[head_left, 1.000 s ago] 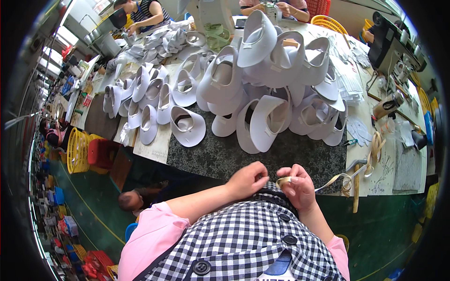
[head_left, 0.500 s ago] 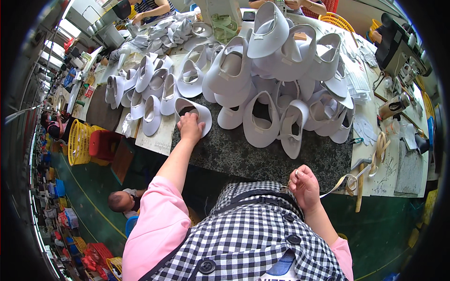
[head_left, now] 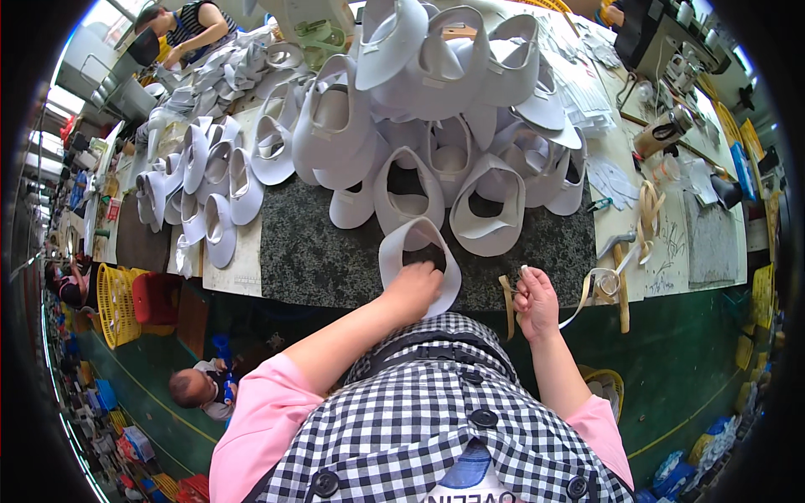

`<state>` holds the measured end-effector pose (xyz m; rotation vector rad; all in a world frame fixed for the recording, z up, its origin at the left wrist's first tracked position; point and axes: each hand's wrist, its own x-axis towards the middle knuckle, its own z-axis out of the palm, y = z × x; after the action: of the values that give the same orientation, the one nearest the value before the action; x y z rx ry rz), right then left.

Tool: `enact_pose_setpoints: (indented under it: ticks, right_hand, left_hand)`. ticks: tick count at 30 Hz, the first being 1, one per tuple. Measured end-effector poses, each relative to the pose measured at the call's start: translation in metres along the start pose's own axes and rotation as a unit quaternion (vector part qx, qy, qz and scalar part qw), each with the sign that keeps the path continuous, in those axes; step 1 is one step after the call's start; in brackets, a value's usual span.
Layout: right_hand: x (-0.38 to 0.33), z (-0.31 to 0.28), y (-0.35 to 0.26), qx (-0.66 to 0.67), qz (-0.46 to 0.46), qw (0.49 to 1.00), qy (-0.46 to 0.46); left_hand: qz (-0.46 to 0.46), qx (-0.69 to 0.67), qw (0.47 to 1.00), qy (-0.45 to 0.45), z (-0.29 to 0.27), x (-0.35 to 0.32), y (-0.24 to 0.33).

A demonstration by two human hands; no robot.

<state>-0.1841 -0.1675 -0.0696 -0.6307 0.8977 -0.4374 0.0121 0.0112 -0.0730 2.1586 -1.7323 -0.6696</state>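
Note:
A white shoe upper (head_left: 391,256) is tilted over the front edge of the dark table mat (head_left: 293,243). My left hand (head_left: 417,289) grips it, fingers inside its opening. To the right, my right hand (head_left: 537,306) is closed in a pinch, with a narrow tan tape (head_left: 507,303) hanging beside its fingers. The tape's pinched part is mostly hidden. Just beyond the hands lies another white upper (head_left: 503,230). A tall heap of uppers (head_left: 331,138) stands behind, and a smaller group (head_left: 220,230) lies left.
Right of my right hand are a wooden-handled hammer (head_left: 623,293) and a looped tan tape (head_left: 650,214). A metal flask (head_left: 662,132) and a sewing machine (head_left: 671,50) stand farther right. Yellow baskets (head_left: 117,306) and a seated person (head_left: 197,390) are on the left; another person (head_left: 197,29) works at the back.
My left hand has brought a white upper from the left group toward me and rightward. My right hand has stayed nearly in place, its tape now showing more. The view has shifted.

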Motion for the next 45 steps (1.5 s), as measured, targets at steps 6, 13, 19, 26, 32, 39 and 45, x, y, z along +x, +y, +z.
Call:
enact_pose_setpoints:
  ticks: [6, 13, 19, 26, 32, 39, 45]
  right_hand:
    - [-0.012, 0.008, -0.003, -0.017, -0.004, 1.000, -0.004]
    - [-0.026, 0.013, 0.016, -0.182, 0.005, 0.975, -0.125]
    - [-0.010, 0.044, 0.032, -0.396, -0.056, 0.903, -0.154]
    - [0.002, 0.082, 0.052, -0.657, -0.168, 0.715, -0.172]
    - [0.004, 0.091, 0.057, -0.691, -0.168, 0.688, -0.148]
    - [0.008, 0.090, 0.059, -0.688, -0.176, 0.689, -0.144]
    - [0.009, 0.092, 0.063, -0.690, -0.186, 0.685, -0.143]
  left_hand:
    - [0.036, -0.017, 0.979, 0.199, 0.005, 0.012, 0.000]
    - [0.091, 0.006, 0.977, 0.195, 0.016, -0.048, -0.014]
    - [0.083, 0.065, 0.978, 0.181, 0.032, -0.058, -0.021]
    - [0.100, 0.001, 0.981, 0.164, 0.044, -0.065, -0.033]
    - [0.116, -0.071, 0.970, 0.202, 0.047, -0.071, -0.038]
    - [0.078, -0.072, 0.965, 0.241, 0.048, -0.068, -0.034]
    - [0.127, -0.018, 0.971, 0.204, 0.044, -0.064, -0.039]
